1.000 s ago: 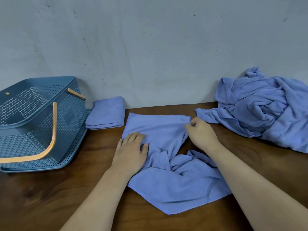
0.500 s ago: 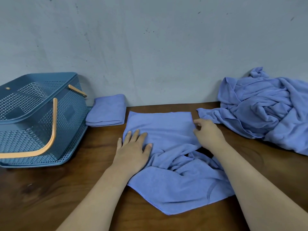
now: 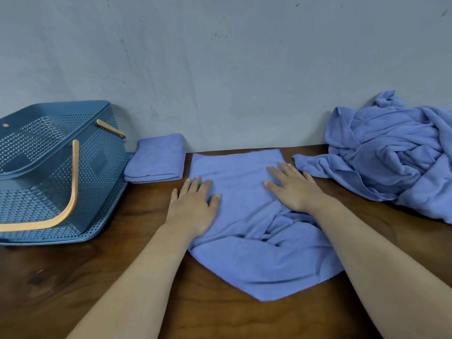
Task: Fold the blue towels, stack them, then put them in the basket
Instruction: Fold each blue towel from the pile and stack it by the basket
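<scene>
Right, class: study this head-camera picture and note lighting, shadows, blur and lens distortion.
Head view: light is soft and even on the brown wooden table; faint shadows under the blue perforated plastic basket and behind the crumpled pile of blue towels; the left hand and right hand, flat on the part-spread blue towel, look sharp; forearms swell toward the bottom edge, likely wide-angle stretch.

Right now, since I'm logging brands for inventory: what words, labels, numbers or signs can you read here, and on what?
None can be read.
The basket shows only its perforated pattern.
The folded towel, spread towel and towel heap show no tags.
The wall bears only scuffs.
</scene>
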